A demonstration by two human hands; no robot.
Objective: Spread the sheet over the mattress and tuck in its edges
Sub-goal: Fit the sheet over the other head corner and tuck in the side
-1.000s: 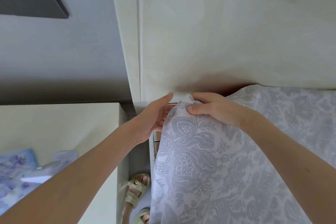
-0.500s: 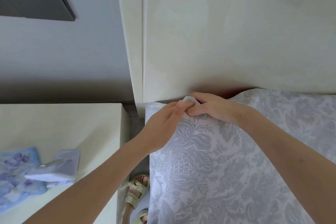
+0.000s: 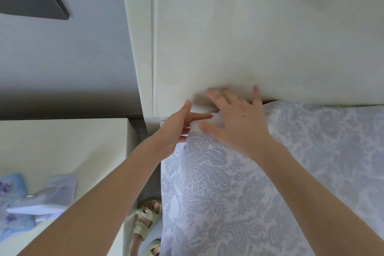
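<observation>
Cream headboard (image 3: 249,37) fills the view ahead of us, and right at its foot we're working the head corner of the bed. Our patterned sheet (image 3: 228,193) lies spread over the mattress, which is hidden beneath it, and reaches up to the headboard line. So by our reckoning the spreading looks done at this end. The corner is bunched into a small white wad, not yet tucked. Our right hand (image 3: 234,124) lies flat on that wad, fingers splayed and a bit blurred. Our left hand (image 3: 172,133) comes in from the side, fingers straight, one fingertip touching the wad, gripping nothing we can see. Room is tight: the nightstand (image 3: 62,147) stands just beside the bed, and our sandalled feet (image 3: 147,220) fill the narrow gap. The sheet's side edge hangs loose there, waiting to be tucked.
</observation>
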